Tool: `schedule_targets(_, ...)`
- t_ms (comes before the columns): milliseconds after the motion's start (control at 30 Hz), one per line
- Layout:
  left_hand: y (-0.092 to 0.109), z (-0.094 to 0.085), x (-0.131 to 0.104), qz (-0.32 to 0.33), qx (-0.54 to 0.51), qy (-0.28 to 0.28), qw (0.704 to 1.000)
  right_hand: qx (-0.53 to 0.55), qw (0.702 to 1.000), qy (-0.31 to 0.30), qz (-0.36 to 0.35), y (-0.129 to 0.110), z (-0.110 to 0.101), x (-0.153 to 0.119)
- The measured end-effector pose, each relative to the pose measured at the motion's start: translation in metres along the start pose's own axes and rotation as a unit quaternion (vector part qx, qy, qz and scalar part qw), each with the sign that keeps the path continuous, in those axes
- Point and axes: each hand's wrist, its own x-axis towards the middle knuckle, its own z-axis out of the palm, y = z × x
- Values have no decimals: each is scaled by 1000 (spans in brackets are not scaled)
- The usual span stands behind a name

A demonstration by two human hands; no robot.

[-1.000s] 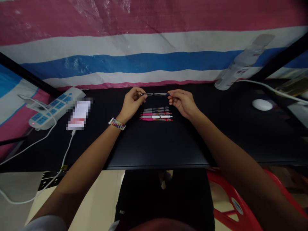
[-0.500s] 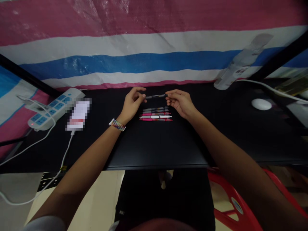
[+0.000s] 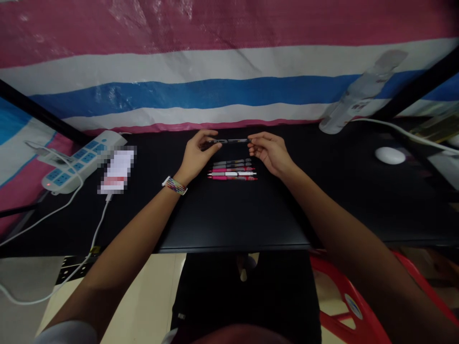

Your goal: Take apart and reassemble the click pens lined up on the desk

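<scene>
Above the row on the desk, a dark pen (image 3: 234, 141) lies level between my two hands. Thumb and fingertips of my right hand (image 3: 270, 152) pinch its right end. My left hand (image 3: 197, 155) surrounds the left end with thumb and forefinger apart; whether another finger touches the pen I cannot tell. Just nearer to me, several pens lie side by side: dark grey ones (image 3: 232, 163) at the back, then a pink one (image 3: 229, 169), a white one with a grey grip (image 3: 234, 174) and another pink one (image 3: 233, 178) in front.
On the left, a white power strip (image 3: 84, 162) and a blurred-out phone (image 3: 117, 169) on a white cable (image 3: 96, 224) rest on the black desk (image 3: 233, 220). A clear bottle (image 3: 355, 100) and a white mouse (image 3: 390, 155) are right. A red stool (image 3: 344, 291) stands below.
My left thumb has come off the pen and moved slightly down and right, so the pen's left end now shows. My right hand has barely moved.
</scene>
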Motion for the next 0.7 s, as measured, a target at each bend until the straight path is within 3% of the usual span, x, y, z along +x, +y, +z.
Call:
schedule_targets(267, 10, 1, -1, -8, 3, -35, 999, -10, 1000, 8, 12, -2, 2, -1)
schedule_targets(500, 13, 1, -3, 4, 17, -28, 999, 30, 999, 24, 29, -5, 4, -2)
schedule_targets(700, 8, 2, 0, 28, -2, 9, 1000, 123, 985, -50, 108, -12, 4, -6)
